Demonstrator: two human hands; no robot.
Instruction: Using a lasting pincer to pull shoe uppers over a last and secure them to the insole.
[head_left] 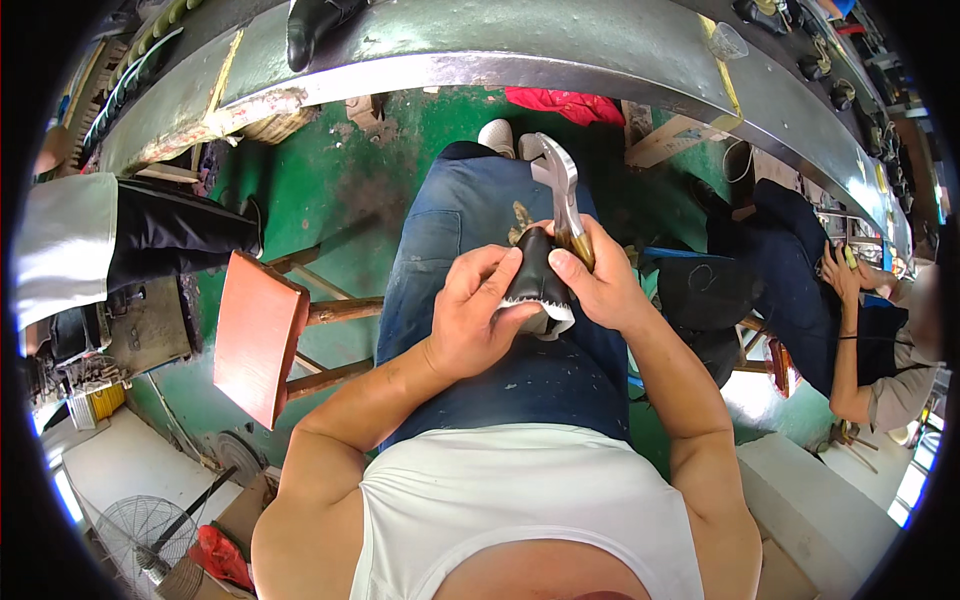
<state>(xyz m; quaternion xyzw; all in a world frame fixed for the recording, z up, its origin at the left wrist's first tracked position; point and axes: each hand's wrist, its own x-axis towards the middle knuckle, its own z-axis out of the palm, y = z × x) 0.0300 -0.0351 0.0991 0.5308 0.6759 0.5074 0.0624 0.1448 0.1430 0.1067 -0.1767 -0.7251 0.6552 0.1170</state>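
Above my lap, both hands hold a black leather shoe upper (533, 265) with a white lining and a zigzag-cut edge facing me. My left hand (475, 312) is closed on its left side, the thumb lying on the leather near the edge. My right hand (608, 285) is wrapped round the handle of metal lasting pincers (566, 185), whose head points away from me, and its thumb presses the upper's right side. A small brownish piece (520, 222) shows just beyond the upper; its kind is unclear. What lies inside the upper is hidden.
A long metal-topped bench (460, 70) curves across the front, with a black shoe (318, 30) on it. A reddish stool (260, 340) stands to my left, near a standing person's dark trousers (170, 225). A seated co-worker's hands (845, 270) are at right. A fan (145, 545) is lower left.
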